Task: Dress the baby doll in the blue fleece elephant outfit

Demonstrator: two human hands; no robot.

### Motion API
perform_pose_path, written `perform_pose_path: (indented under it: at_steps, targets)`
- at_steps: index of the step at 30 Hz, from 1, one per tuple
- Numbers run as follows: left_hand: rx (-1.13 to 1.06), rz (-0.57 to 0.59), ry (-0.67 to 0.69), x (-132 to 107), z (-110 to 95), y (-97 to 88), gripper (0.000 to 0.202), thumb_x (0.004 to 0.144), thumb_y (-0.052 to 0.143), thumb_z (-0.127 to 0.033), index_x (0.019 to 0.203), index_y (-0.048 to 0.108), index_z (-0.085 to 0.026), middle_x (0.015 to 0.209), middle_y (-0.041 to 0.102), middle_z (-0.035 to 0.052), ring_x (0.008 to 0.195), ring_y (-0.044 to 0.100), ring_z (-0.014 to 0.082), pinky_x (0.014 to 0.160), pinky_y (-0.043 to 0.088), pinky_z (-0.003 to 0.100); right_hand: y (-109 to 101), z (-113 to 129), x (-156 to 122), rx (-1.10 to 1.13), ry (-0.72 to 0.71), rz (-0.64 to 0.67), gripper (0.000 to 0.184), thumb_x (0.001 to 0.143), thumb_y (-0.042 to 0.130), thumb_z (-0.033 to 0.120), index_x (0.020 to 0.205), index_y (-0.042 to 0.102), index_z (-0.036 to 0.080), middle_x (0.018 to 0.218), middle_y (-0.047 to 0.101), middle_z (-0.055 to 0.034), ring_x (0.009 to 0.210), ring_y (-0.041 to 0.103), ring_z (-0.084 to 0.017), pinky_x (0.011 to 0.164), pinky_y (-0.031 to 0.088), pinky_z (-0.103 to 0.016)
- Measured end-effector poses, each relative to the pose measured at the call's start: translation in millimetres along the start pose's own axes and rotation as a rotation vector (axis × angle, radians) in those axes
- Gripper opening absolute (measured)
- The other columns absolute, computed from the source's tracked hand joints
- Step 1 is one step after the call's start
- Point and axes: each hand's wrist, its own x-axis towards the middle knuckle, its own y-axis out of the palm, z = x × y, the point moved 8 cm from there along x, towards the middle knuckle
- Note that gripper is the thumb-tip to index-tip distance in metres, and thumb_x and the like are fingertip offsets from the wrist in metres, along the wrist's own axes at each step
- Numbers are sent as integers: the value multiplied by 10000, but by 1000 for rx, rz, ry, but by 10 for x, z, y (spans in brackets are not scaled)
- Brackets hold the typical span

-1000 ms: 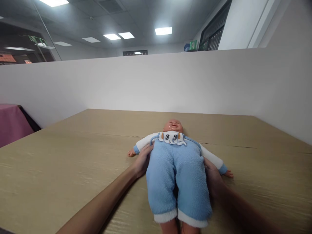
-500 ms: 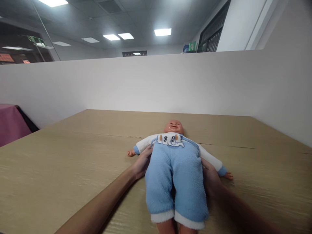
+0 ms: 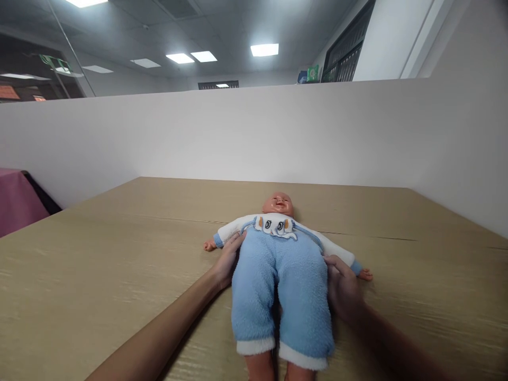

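A baby doll (image 3: 260, 280) lies on its back on the wooden tabletop (image 3: 119, 275), its head away from me and its arms spread out. It wears fuzzy light-blue overalls with white cuffs and a white top with an animal face on the chest. My left hand (image 3: 228, 262) holds the doll's side at the waist, below its white sleeve. Across from it, my right hand (image 3: 343, 286) grips the other side, thumb on top. The fingertips of both hands are partly hidden by the clothing. The doll's feet are cut off by the lower edge.
A white wall (image 3: 254, 137) runs along the back of the table and continues up the right side. At the far left hangs a pink cloth (image 3: 21, 203) with a dark edge. Seams cross the tabletop near the doll's shoulders.
The doll has shifted slightly left and away from me, with both hands still at its sides. Its arm on the right has swung a little upward in view.
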Motion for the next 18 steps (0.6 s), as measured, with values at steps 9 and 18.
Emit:
perform_pose_path:
  at_steps: [9,18]
  targets:
    - [317,49,192,15,-214,4,249,990,639,-427,1058,670,-189,1118,688,44,1080,583,223,1021,407,331,23,-64,47,236,107,-25,188,818,733,384,976,705,285,1005,766,-25,1074,679,-295,951,563,-378]
    - [1104,-14,558,-116,-515,-16,273,1079,492,-439,958,567,-207,912,552,15,873,492,200,831,377,346,-69,-10,97,1,-61,41,253,949,745,524,1007,641,301,885,587,35,897,540,-193,868,445,-266]
